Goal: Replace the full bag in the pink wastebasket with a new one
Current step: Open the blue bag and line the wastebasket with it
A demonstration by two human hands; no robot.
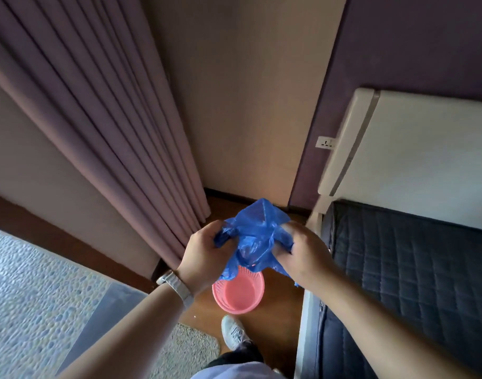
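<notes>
Hands (204, 253) (305, 253) gripping bag (257, 233), wood floor (280, 310), curtain (97, 119)

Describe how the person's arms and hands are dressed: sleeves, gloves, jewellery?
Both hands are bare, no gloves. The left hand has a watch with a pale, silvery band at the wrist. The right hand and its wrist wear nothing. No sleeve shows on either forearm.

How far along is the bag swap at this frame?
Done: the pink wastebasket holds no liner and looks empty, so the full bag appears to be out already. In hand: the left hand and right hand both grip a crumpled blue bag above it. To do: opening the bag and fitting it into the wastebasket.
</notes>
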